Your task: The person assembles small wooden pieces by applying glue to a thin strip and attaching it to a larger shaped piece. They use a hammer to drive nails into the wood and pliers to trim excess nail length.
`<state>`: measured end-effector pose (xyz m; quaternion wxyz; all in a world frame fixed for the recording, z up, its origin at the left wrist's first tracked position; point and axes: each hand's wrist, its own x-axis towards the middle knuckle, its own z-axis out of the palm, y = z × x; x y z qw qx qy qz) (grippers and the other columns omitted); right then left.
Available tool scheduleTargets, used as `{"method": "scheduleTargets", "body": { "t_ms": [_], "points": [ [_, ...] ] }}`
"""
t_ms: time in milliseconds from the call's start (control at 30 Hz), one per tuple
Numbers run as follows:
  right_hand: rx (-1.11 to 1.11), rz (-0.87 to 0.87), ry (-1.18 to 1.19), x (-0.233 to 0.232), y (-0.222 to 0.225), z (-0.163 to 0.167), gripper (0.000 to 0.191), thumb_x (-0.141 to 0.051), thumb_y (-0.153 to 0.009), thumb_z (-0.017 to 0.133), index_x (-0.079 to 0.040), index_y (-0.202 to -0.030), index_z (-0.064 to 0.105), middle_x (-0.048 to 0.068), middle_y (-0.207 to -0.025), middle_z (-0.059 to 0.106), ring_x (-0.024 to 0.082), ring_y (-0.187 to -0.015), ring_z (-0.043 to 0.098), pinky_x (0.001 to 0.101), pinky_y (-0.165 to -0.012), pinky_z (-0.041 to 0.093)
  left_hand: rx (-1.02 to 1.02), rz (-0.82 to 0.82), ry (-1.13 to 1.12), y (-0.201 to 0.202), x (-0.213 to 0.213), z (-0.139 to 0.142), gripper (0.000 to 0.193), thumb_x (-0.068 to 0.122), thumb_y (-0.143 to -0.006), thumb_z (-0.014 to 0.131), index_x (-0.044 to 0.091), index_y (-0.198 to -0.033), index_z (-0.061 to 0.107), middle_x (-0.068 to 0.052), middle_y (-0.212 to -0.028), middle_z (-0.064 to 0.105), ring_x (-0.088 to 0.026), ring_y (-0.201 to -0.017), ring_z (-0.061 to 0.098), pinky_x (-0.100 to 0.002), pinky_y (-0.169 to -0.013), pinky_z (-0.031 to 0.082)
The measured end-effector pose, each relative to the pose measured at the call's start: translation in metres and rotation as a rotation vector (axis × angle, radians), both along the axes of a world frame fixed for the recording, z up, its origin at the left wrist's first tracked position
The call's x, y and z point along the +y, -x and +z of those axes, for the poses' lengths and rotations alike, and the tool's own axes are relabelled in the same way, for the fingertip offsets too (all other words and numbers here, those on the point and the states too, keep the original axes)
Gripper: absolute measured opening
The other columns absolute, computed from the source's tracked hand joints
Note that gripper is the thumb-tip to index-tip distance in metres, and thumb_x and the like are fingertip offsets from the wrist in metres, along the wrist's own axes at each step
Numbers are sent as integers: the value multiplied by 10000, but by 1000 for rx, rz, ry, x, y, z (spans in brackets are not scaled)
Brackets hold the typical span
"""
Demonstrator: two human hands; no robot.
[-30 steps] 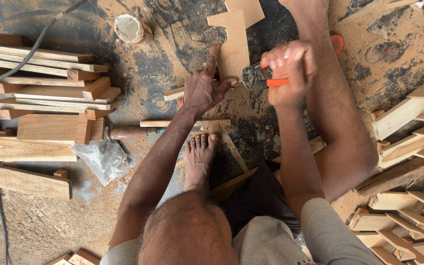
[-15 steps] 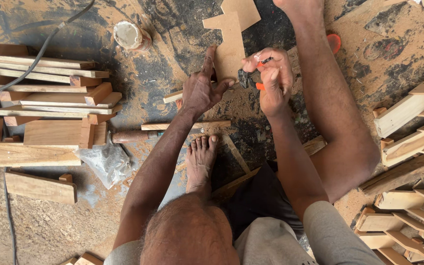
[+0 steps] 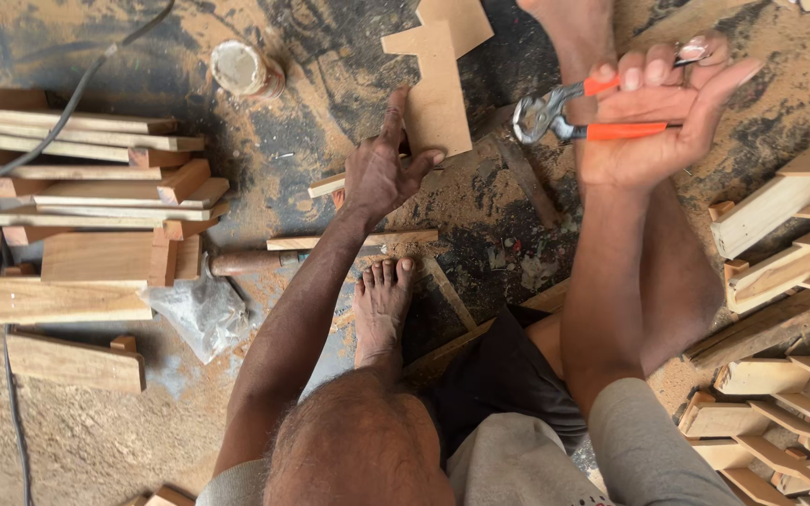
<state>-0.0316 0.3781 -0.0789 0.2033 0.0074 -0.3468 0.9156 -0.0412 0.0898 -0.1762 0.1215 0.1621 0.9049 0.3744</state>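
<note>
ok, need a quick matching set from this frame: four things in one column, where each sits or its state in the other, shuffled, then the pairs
Things:
1. pincers
2. stepped wooden cutout
3. small round tin
4. clear plastic bag

Places or states:
A. on the floor, top left, apart from both hands
B. gripped in the right hand, raised
C. crumpled on the floor beside the stacked planks
D. pressed down under the left hand

Pairs: 1-B, 2-D, 3-A, 4-C

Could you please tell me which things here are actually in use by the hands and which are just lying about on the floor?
In use:
- pincers, held in right hand
- stepped board, pressed by left hand

Lying about:
- small tin
- hammer
- plastic bag
- stacked planks
</note>
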Motion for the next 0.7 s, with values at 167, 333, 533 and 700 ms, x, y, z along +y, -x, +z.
{"method": "scheduleTargets", "body": {
  "t_ms": [167,333,533,700],
  "points": [
    [-147,33,-43,-20,-22,-5,479,-601,-1061,475,-142,-1104,608,45,-838,637,183,-751,631,422,-753,585,-100,10,36,3,-2,1,1132,656,-878,729,158,-1630,44,-121,-1015,801,-274,-803,797,-450,-764,662],
    [-451,20,176,-33,-32,-30,484,-575,-1023,563,-101,-1098,624,46,-891,634,212,-863,623,467,-889,573,-30,-4,-15,3,-5,-4,1146,688,-887,707,169,-1644,20,-193,-1265,713,-301,-922,791,-441,-772,669],
    [-538,79,183,-24,-33,-65,425,-531,-1003,563,-139,-1146,647,70,-1092,702,213,-1009,677,521,-1002,587,-81,18,96,5,-4,-8,1144,700,-880,698,178,-1629,9,-273,-1507,487,-377,-1008,734,-440,-668,674],
    [-515,78,128,-19,-31,-96,395,-538,-1015,567,-146,-971,594,218,-1290,668,331,-1229,656,614,-1103,548,146,-13,-23,-1,-6,7,890,558,-966,769,245,-1654,298,-163,-1348,538,-307,-1225,618,-406,-943,647]
  ]
}}
